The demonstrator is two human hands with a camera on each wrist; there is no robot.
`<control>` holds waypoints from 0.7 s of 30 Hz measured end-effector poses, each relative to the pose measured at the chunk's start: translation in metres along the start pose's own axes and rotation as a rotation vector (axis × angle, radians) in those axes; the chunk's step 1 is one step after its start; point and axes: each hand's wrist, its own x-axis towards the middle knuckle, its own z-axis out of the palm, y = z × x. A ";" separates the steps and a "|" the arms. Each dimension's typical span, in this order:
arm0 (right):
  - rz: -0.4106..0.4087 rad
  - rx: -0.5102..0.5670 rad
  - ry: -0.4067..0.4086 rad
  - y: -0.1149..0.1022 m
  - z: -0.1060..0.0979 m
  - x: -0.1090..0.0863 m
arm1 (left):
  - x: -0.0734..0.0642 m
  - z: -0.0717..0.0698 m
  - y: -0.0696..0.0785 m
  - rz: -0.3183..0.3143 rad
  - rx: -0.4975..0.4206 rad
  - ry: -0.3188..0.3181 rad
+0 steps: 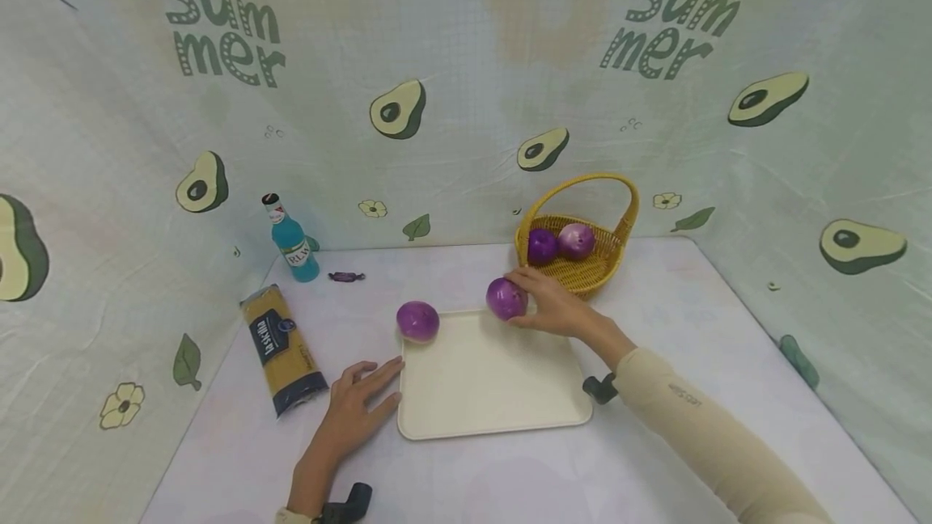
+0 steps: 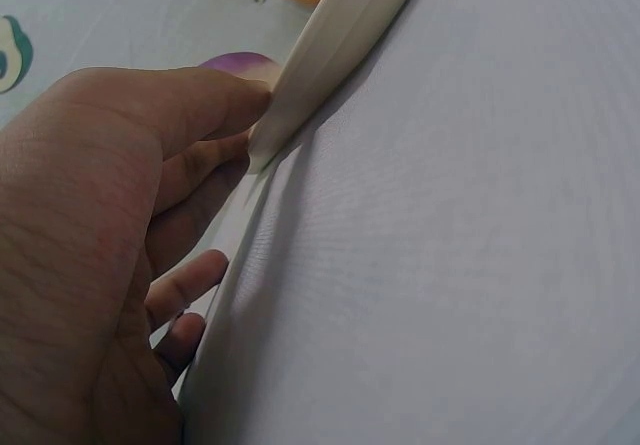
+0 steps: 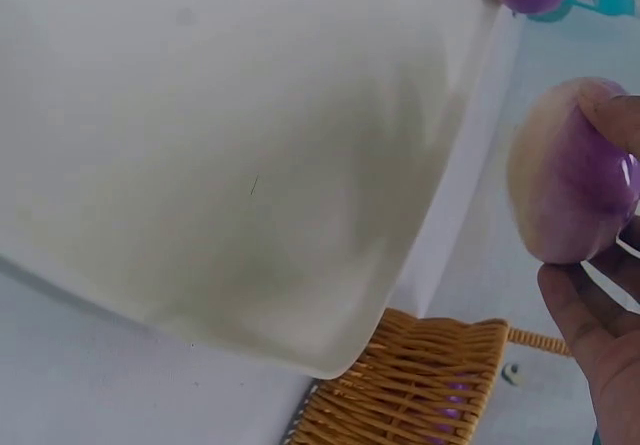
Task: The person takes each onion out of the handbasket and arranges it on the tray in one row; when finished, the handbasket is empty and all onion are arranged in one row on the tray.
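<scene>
A purple-and-cream turnip (image 3: 572,170) is held by my right hand (image 1: 548,304), thumb on one side and fingers on the other, above the far edge of the cream tray (image 1: 495,395). A second turnip (image 1: 418,322) sits at the tray's far left corner. Against the tray's left edge rests my left hand (image 1: 355,409), its fingers extended and the thumb touching the rim (image 2: 330,55). Just behind the right hand stands a yellow wicker basket (image 1: 597,277) with a tall handle. Inside it lie a dark purple turnip (image 1: 542,247) and a paler one (image 1: 576,241).
On the left lies a pasta packet (image 1: 280,350) with a dark label. Behind it a blue bottle (image 1: 293,242) stands near the backdrop, and a small wrapped candy (image 1: 346,276) lies beside the bottle. Patterned cloth walls (image 1: 466,184) border the table at the back and sides.
</scene>
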 end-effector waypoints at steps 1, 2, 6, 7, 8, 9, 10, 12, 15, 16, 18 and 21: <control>-0.003 0.001 -0.001 -0.001 0.001 0.000 | 0.000 0.000 0.000 0.003 -0.001 0.001; -0.007 0.001 -0.002 -0.001 0.001 0.001 | 0.000 0.000 -0.001 0.008 -0.001 0.003; -0.027 0.002 -0.007 -0.003 0.003 0.002 | 0.000 0.001 -0.001 0.017 -0.003 0.006; -0.030 0.000 -0.007 -0.004 0.004 0.002 | 0.000 0.001 -0.001 0.021 -0.004 0.008; -0.036 -0.002 -0.006 -0.004 0.004 0.003 | 0.000 0.001 -0.001 0.021 -0.004 0.008; -0.043 -0.003 -0.005 -0.004 0.005 0.003 | 0.000 0.001 -0.002 0.022 -0.004 0.009; -0.046 -0.005 -0.004 -0.005 0.005 0.003 | 0.001 0.001 -0.002 0.024 -0.001 0.008; -0.057 -0.009 0.000 -0.006 0.007 0.004 | 0.001 0.001 -0.002 0.025 -0.002 0.008; -0.063 -0.010 0.008 -0.007 0.009 0.005 | 0.001 0.001 -0.002 0.021 -0.007 0.005; -0.062 -0.014 0.007 -0.007 0.009 0.006 | 0.001 0.001 -0.002 0.020 -0.007 0.005; -0.065 -0.015 0.008 -0.007 0.011 0.007 | 0.001 0.001 -0.002 0.019 -0.008 0.004; -0.061 -0.016 0.001 -0.008 0.014 0.008 | 0.001 0.002 -0.003 0.022 -0.004 0.004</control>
